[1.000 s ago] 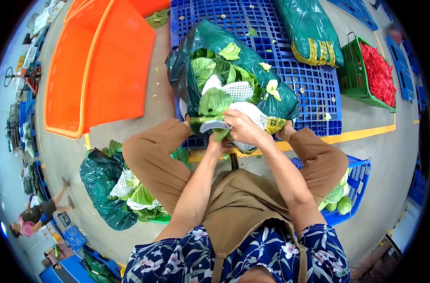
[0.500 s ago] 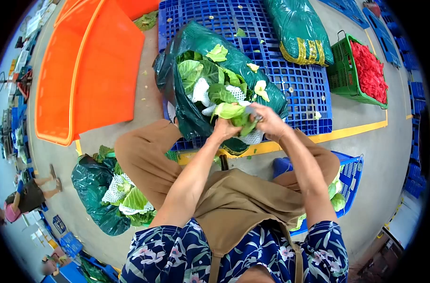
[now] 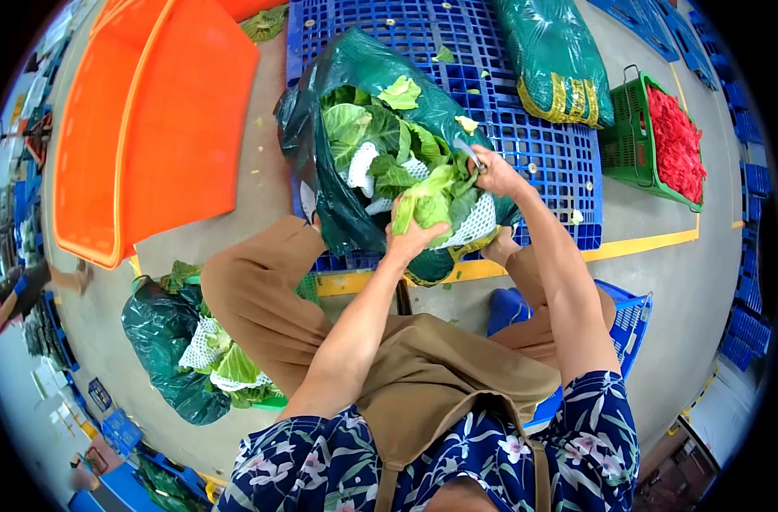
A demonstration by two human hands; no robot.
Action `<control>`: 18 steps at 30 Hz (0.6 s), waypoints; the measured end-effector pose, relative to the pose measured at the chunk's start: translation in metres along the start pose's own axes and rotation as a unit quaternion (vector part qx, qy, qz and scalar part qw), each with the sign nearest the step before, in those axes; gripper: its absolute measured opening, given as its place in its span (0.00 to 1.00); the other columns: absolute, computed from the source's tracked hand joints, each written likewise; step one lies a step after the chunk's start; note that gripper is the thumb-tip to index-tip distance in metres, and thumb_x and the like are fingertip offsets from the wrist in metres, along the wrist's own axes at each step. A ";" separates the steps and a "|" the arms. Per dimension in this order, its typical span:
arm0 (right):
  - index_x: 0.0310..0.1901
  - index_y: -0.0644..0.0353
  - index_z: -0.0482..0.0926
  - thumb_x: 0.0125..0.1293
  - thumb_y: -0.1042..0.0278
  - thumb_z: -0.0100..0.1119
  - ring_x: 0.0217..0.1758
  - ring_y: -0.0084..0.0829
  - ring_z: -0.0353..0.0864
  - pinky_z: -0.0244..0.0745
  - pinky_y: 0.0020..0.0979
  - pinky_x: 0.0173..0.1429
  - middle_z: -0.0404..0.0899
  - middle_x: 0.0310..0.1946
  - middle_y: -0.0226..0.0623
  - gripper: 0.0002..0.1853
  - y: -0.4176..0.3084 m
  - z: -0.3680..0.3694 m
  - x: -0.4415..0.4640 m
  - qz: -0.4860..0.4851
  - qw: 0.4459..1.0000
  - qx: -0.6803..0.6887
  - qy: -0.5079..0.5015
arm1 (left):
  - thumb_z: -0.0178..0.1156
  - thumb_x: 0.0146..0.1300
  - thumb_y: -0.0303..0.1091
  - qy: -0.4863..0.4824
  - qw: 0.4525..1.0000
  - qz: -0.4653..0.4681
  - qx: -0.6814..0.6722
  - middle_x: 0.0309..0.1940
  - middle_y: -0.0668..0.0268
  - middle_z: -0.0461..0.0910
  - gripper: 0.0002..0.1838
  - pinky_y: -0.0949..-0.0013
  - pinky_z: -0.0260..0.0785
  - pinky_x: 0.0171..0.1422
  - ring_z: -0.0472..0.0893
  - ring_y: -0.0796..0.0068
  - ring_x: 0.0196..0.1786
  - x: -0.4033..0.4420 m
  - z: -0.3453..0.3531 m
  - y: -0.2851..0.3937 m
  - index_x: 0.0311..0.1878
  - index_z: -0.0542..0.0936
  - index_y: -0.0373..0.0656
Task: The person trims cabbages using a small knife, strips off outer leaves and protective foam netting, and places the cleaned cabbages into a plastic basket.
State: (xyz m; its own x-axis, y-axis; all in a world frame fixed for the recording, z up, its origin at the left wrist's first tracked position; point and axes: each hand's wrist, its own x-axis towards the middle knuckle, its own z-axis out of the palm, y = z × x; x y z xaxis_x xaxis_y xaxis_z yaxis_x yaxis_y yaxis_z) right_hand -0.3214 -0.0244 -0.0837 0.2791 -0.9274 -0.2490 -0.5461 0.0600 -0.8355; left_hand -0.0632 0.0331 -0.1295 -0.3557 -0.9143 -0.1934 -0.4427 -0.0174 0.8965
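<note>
My left hand (image 3: pixel 413 236) is wrapped round a pale green cabbage (image 3: pixel 431 194) at the mouth of the open green plastic bag. In my right hand (image 3: pixel 496 173) is a knife (image 3: pixel 467 154), its blade pointing up and left, beside the cabbage's leaves. The green bag (image 3: pixel 349 209) lies on the blue pallet (image 3: pixel 568 158) and holds more leafy cabbages (image 3: pixel 348 130), some in white foam netting (image 3: pixel 477 224). Loose leaves rest on top of the bag.
A large orange tub (image 3: pixel 180 128) stands at the left. Beyond the pallet's right side is a green crate (image 3: pixel 629 141) with red material. A second green bag (image 3: pixel 169 346) sits by my left knee, a blue crate (image 3: pixel 632 328) by my right. Another person (image 3: pixel 17 294) is far left.
My right hand has moved up and right with the knife, away from my left hand. My left hand now holds the cabbage from its left side. The other person has moved up and left.
</note>
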 end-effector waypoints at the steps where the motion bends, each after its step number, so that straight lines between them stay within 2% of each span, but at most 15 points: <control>1: 0.32 0.61 0.72 0.42 0.81 0.55 0.40 0.39 0.73 0.70 0.32 0.47 0.71 0.37 0.39 0.11 0.000 0.002 0.012 -0.027 0.998 -0.007 0.053 | 0.71 0.41 0.44 -0.005 1.000 -0.013 -0.006 0.63 0.54 0.65 0.41 0.57 0.63 0.64 0.68 0.54 0.64 -0.011 -0.008 -0.012 0.62 0.68 0.45; 3: 0.34 0.60 0.74 0.42 0.82 0.55 0.40 0.36 0.73 0.70 0.31 0.47 0.71 0.38 0.40 0.13 0.019 0.011 0.049 -0.048 0.988 -0.072 0.126 | 0.70 0.45 0.36 -0.008 0.999 -0.035 -0.016 0.67 0.55 0.64 0.36 0.58 0.64 0.63 0.69 0.56 0.64 -0.033 -0.023 -0.035 0.61 0.70 0.45; 4: 0.35 0.60 0.75 0.43 0.81 0.56 0.40 0.34 0.73 0.69 0.30 0.47 0.70 0.40 0.40 0.13 0.004 0.022 0.060 -0.009 0.995 0.013 0.098 | 0.68 0.48 0.29 -0.029 0.994 -0.062 -0.091 0.68 0.56 0.64 0.37 0.59 0.65 0.63 0.69 0.56 0.66 -0.042 -0.018 -0.037 0.64 0.68 0.47; 5: 0.35 0.60 0.76 0.45 0.78 0.57 0.41 0.34 0.72 0.68 0.29 0.46 0.69 0.40 0.37 0.12 -0.008 0.037 0.068 0.038 0.994 0.071 0.069 | 0.69 0.49 0.38 -0.049 0.987 -0.087 -0.125 0.66 0.57 0.68 0.40 0.60 0.65 0.63 0.68 0.57 0.66 -0.044 -0.011 -0.040 0.67 0.66 0.49; 7: 0.37 0.60 0.76 0.47 0.75 0.58 0.40 0.31 0.70 0.67 0.28 0.45 0.68 0.39 0.33 0.12 -0.001 0.061 0.079 0.047 0.987 0.147 0.040 | 0.70 0.52 0.47 -0.180 0.956 -0.223 -0.057 0.63 0.54 0.71 0.41 0.58 0.65 0.65 0.69 0.59 0.66 -0.036 -0.024 -0.012 0.68 0.65 0.45; 8: 0.40 0.61 0.76 0.48 0.72 0.60 0.39 0.27 0.69 0.66 0.26 0.44 0.69 0.38 0.31 0.14 0.004 0.066 0.079 0.102 0.982 0.148 0.060 | 0.71 0.49 0.53 -0.190 0.957 -0.220 0.025 0.61 0.51 0.72 0.46 0.59 0.66 0.63 0.71 0.59 0.64 -0.032 -0.028 0.002 0.68 0.64 0.42; 11: 0.45 0.62 0.74 0.51 0.75 0.60 0.40 0.26 0.70 0.66 0.28 0.46 0.73 0.37 0.31 0.17 -0.007 0.064 0.062 0.253 0.931 0.233 0.120 | 0.71 0.49 0.53 -0.037 0.966 -0.253 -0.025 0.57 0.49 0.74 0.47 0.61 0.67 0.61 0.73 0.59 0.61 -0.018 -0.010 -0.019 0.67 0.63 0.38; 12: 0.49 0.64 0.73 0.55 0.71 0.59 0.40 0.28 0.74 0.70 0.29 0.47 0.77 0.39 0.35 0.19 0.019 0.069 0.064 0.222 0.936 0.242 0.127 | 0.69 0.46 0.59 -0.011 0.971 -0.237 -0.032 0.56 0.50 0.73 0.49 0.56 0.64 0.62 0.72 0.53 0.60 -0.009 -0.003 -0.029 0.66 0.65 0.36; 15: 0.50 0.63 0.73 0.57 0.69 0.59 0.40 0.31 0.78 0.75 0.31 0.46 0.79 0.40 0.38 0.18 0.024 0.068 0.051 0.261 0.864 0.412 0.122 | 0.67 0.50 0.59 0.016 0.958 -0.267 -0.104 0.60 0.47 0.67 0.47 0.55 0.63 0.64 0.68 0.51 0.63 0.021 0.017 -0.055 0.65 0.65 0.34; 16: 0.48 0.64 0.74 0.59 0.69 0.58 0.40 0.32 0.81 0.78 0.34 0.44 0.80 0.40 0.39 0.16 0.018 0.068 0.047 0.289 0.862 0.392 0.143 | 0.68 0.51 0.57 -0.044 0.936 -0.328 -0.119 0.64 0.46 0.59 0.48 0.55 0.62 0.66 0.64 0.50 0.66 0.032 0.013 -0.050 0.68 0.60 0.38; 17: 0.44 0.63 0.74 0.58 0.69 0.59 0.36 0.29 0.79 0.76 0.31 0.39 0.80 0.35 0.35 0.13 0.010 0.072 0.045 0.257 0.851 0.435 0.144 | 0.69 0.51 0.55 0.005 0.933 -0.333 -0.136 0.64 0.46 0.58 0.48 0.55 0.62 0.67 0.63 0.50 0.66 0.037 0.015 -0.044 0.69 0.58 0.41; 18: 0.43 0.62 0.74 0.58 0.69 0.59 0.34 0.28 0.77 0.73 0.30 0.37 0.79 0.33 0.33 0.12 0.002 0.075 0.043 0.281 0.856 0.402 0.164 | 0.70 0.50 0.53 0.053 0.927 -0.338 -0.152 0.64 0.46 0.58 0.49 0.55 0.61 0.67 0.62 0.50 0.66 0.041 0.025 -0.042 0.70 0.57 0.44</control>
State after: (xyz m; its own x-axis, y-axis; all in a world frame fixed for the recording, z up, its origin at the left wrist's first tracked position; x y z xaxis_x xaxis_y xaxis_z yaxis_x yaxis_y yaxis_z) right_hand -0.2517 -0.0365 -0.1331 -0.1587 -0.7143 -0.6816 0.2364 0.6428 -0.7286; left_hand -0.0798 0.0063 -0.1845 0.0083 -0.6875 -0.7262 -0.2772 -0.6993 0.6589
